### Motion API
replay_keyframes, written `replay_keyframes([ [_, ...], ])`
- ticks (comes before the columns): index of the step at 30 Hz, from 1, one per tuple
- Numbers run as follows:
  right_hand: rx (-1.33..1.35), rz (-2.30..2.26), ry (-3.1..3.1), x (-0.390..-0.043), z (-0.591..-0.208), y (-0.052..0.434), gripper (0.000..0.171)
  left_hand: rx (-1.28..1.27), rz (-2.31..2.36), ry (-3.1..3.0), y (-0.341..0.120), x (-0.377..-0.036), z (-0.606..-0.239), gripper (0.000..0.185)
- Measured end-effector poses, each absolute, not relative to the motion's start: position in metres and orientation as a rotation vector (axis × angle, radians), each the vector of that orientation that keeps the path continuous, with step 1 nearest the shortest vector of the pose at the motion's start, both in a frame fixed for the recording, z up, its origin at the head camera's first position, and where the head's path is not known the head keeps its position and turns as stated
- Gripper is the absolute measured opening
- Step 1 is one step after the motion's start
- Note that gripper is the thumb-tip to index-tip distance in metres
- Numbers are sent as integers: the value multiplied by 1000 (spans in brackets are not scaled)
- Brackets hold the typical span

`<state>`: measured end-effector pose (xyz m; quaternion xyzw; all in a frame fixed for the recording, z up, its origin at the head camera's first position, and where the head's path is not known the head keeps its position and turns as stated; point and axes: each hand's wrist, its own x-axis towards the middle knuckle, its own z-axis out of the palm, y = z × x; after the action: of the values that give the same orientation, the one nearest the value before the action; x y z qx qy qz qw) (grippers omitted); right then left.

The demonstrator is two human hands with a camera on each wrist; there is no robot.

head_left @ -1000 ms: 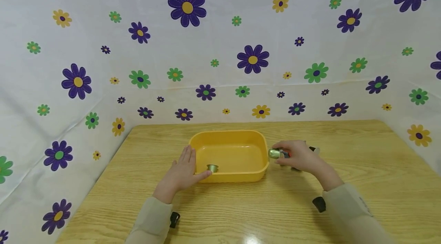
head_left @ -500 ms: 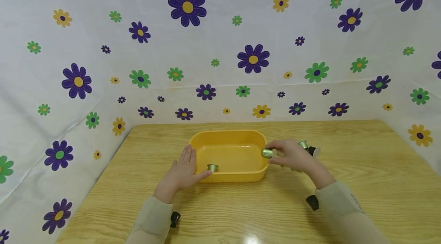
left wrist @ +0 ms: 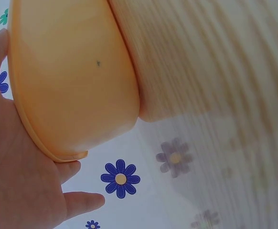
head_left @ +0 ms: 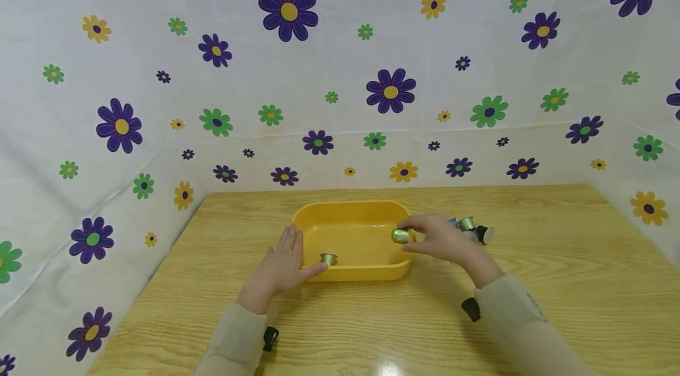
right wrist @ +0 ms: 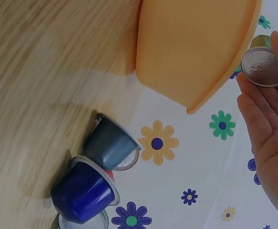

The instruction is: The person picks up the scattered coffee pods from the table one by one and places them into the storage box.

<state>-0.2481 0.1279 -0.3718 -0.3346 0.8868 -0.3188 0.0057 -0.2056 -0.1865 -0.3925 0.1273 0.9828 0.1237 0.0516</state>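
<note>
Left hand (head_left: 281, 267): fingers straight, touching left end of yellow basin (head_left: 361, 273)
Right hand (head_left: 438, 240): pinches green coffee capsule (head_left: 400, 236) above basin's right end
Second green capsule (head_left: 329, 260): inside, near-left corner
Capsule cluster (head_left: 471, 235): on table (head_left: 558, 246), right of basin

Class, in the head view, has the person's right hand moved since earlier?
Yes, leftward: the right hand has carried a shiny green capsule past the right rim of the yellow plastic tray.

Flowered sheeting (head_left: 329, 57) around a wood-grained table (head_left: 366, 323) looks booth-like.
</note>
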Motion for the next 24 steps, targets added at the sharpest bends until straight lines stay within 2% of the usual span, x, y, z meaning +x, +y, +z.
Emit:
replay_keyframes([
  [24, -1115, -957, 2751, -252, -372, 103, 34, 369, 376, 2977, -185, -207, -390, 97],
])
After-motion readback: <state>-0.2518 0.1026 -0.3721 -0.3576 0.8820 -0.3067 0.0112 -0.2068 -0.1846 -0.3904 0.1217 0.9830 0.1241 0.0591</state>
